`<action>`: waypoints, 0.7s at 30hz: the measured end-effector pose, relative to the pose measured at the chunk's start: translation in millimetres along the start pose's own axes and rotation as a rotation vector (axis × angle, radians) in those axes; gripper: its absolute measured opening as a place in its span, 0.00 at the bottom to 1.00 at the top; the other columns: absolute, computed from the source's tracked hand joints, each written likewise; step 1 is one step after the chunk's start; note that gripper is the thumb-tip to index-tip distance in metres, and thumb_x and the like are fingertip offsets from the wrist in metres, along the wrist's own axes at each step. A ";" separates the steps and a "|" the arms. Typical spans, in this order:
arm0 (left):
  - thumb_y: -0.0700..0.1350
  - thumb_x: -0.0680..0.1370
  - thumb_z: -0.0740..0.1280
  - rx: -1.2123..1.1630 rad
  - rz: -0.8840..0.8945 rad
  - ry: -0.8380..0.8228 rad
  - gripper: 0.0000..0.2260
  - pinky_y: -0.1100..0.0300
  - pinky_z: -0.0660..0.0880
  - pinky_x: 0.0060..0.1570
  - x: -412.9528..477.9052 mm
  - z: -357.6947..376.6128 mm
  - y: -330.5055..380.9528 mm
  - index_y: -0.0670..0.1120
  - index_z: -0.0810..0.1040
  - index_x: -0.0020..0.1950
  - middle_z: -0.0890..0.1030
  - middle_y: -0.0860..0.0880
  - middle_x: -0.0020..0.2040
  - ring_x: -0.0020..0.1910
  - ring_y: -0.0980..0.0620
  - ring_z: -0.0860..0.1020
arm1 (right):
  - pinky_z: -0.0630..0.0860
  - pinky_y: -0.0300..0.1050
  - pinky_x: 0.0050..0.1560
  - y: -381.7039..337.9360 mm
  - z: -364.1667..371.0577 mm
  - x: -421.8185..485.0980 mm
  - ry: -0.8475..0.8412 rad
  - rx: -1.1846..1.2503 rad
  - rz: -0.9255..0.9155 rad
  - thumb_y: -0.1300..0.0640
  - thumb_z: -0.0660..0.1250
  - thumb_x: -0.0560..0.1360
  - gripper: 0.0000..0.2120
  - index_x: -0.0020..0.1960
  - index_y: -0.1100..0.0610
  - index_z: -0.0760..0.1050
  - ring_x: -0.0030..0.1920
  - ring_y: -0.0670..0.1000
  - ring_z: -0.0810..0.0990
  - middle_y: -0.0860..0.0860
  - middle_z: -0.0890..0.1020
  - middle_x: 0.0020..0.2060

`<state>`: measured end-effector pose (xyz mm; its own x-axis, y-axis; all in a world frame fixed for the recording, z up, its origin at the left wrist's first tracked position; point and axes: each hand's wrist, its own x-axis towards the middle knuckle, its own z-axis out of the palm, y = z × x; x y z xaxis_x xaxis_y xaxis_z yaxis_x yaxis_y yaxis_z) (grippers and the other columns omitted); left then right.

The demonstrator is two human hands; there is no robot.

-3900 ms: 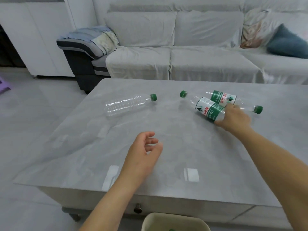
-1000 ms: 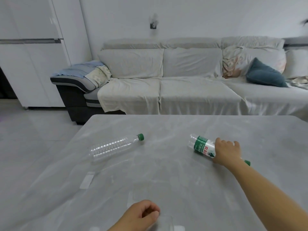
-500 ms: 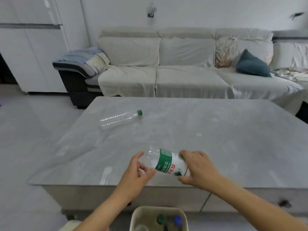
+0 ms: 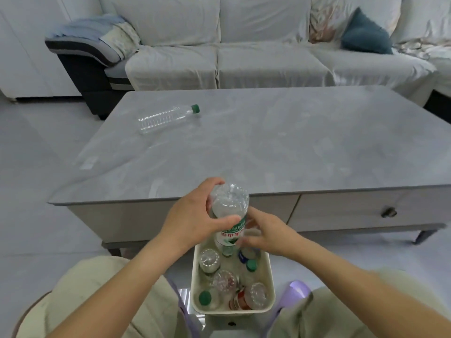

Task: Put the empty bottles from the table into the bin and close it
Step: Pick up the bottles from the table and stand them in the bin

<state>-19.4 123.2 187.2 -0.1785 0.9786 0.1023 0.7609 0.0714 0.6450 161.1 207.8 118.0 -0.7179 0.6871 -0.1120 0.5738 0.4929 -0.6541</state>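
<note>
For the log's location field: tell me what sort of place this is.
Most likely a home living room. A long sofa draped in pale covers, with a teal cushion, runs behind a low grey coffee table with drawers. A bottle-filled bin stands on the floor.

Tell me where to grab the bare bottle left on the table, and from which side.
Grip the clear bottle around its ribbed middle, coming down from above. It lies on its side on the table, green cap pointing right, so the rounded flank faces up.
</note>
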 end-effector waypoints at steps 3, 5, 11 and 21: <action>0.61 0.64 0.73 0.041 0.000 -0.011 0.30 0.59 0.75 0.43 -10.4 23.5 -19.8 0.61 0.67 0.63 0.75 0.57 0.42 0.40 0.58 0.75 | 0.76 0.49 0.55 7.7 23.4 -3.4 -0.008 0.013 0.041 0.42 0.70 0.69 0.30 0.67 0.46 0.64 0.53 0.46 0.78 0.45 0.78 0.59; 0.61 0.64 0.72 0.047 -0.020 0.008 0.31 0.58 0.77 0.46 -12.0 36.5 -37.2 0.61 0.66 0.65 0.73 0.57 0.47 0.43 0.56 0.76 | 0.75 0.46 0.56 13.3 33.4 -3.8 0.013 0.009 0.065 0.42 0.69 0.70 0.31 0.69 0.46 0.62 0.54 0.47 0.77 0.46 0.76 0.61; 0.59 0.67 0.72 0.041 -0.098 0.080 0.32 0.53 0.77 0.53 -10.2 58.9 -71.4 0.59 0.64 0.68 0.75 0.57 0.62 0.51 0.51 0.78 | 0.75 0.44 0.56 36.3 61.7 -16.7 0.001 -0.068 0.118 0.45 0.66 0.73 0.29 0.70 0.48 0.61 0.54 0.47 0.76 0.49 0.75 0.61; 0.59 0.70 0.68 0.241 -0.181 -0.001 0.32 0.56 0.74 0.45 8.6 84.2 -101.9 0.57 0.60 0.70 0.76 0.51 0.63 0.54 0.46 0.79 | 0.75 0.46 0.57 55.7 68.8 -22.0 0.020 -0.098 0.174 0.46 0.64 0.75 0.26 0.70 0.49 0.62 0.58 0.46 0.75 0.47 0.76 0.61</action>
<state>-45.9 140.6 58.6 -0.3244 0.9459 0.0009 0.8430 0.2887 0.4538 181.8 183.4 32.5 -0.5971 0.7766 -0.2009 0.7248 0.4150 -0.5499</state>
